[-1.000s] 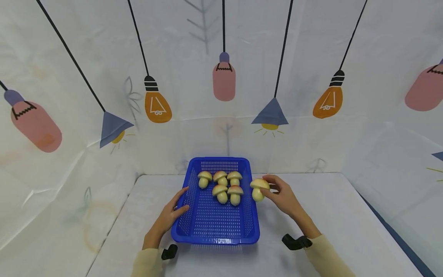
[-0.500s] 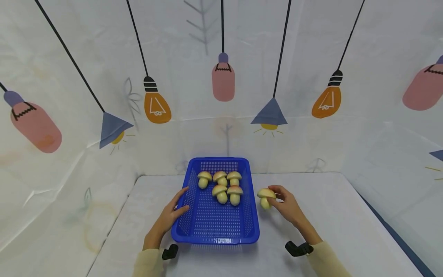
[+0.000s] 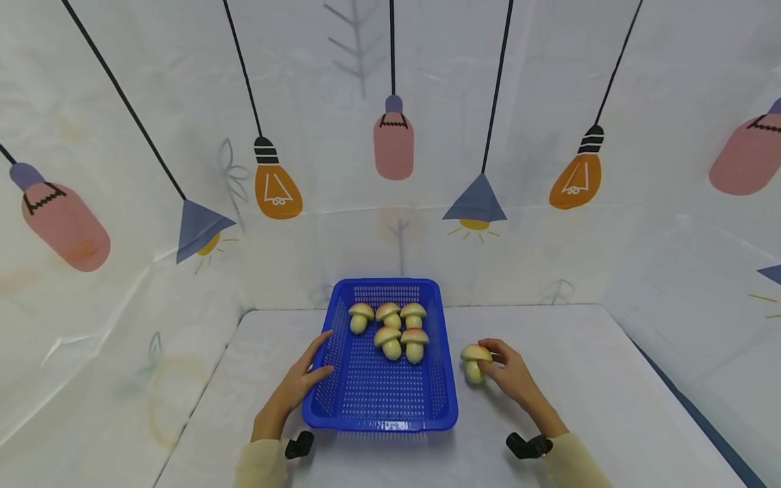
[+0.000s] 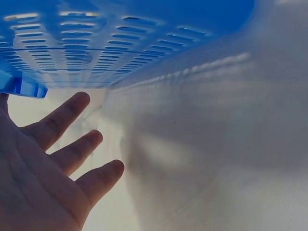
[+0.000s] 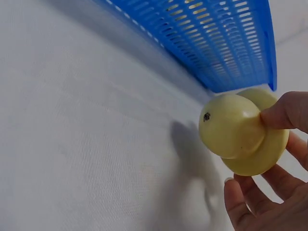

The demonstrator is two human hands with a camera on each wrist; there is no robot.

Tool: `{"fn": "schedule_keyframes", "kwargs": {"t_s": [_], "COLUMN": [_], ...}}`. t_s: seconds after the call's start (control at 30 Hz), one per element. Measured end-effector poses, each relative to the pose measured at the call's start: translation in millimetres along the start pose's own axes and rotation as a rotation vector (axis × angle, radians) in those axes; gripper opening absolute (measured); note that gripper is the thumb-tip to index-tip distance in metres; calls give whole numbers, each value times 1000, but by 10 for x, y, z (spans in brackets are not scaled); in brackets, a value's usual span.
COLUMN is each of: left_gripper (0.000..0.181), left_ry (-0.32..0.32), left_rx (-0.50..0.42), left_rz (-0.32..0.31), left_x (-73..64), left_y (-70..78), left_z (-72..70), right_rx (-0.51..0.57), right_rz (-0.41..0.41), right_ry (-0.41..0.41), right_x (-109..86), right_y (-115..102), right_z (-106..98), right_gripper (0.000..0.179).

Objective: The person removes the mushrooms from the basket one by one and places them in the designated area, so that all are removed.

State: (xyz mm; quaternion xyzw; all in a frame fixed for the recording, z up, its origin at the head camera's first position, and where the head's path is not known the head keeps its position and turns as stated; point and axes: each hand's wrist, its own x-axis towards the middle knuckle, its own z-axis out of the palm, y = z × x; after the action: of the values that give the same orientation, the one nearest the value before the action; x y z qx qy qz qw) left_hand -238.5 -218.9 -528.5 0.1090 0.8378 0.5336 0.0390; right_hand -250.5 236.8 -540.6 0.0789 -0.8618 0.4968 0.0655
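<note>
In the head view, my right hand (image 3: 511, 374) pinches a toy mushroom (image 3: 474, 363) with a cream stem and pale orange-tinged cap, to the right of a blue plastic basket (image 3: 451, 390). The right wrist view shows the thumb pressed against the mushroom (image 5: 231, 127) where stem meets cap, fingers behind the cap. A shadow lies on the table beneath. My left hand (image 3: 299, 379) rests at the basket's left rim, thumb and index finger over it. Its other fingers are straight and spread beside the wall in the left wrist view. Several similar mushrooms (image 3: 390, 342) lie inside the basket.
The basket stands on a white-covered table (image 3: 537, 339). Behind it hangs a white sheet (image 3: 342, 251) printed with lamps, and the table's back edge meets it. A black wrist strap piece (image 3: 528, 447) sits at my right wrist.
My right hand has moved the mushroom away from the basket's right rim, rightward and nearer to me, lower in the head view. The left hand, the basket and the mushrooms inside stay put.
</note>
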Motion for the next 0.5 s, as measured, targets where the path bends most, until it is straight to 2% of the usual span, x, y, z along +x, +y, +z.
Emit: {"fn": "schedule_keyframes", "kwargs": {"t_s": [0.1,0.33,0.5], "left_gripper": [73,77,79], "left_ry": [-9,-28,-35], "left_rx": [15,47,72], "left_rz": [7,66,32], "left_x": [0,2,5], "left_y": [5,5,13], "left_z": [-24,-85,-108], "right_rx": [8,48,40], "right_rz": [-5,20,32], "right_ry": [-3,-4,-5], "right_x": [28,119,191], "right_y": [29,58,92], "right_z": [-2,19,46], "right_gripper": [41,42,42]}}
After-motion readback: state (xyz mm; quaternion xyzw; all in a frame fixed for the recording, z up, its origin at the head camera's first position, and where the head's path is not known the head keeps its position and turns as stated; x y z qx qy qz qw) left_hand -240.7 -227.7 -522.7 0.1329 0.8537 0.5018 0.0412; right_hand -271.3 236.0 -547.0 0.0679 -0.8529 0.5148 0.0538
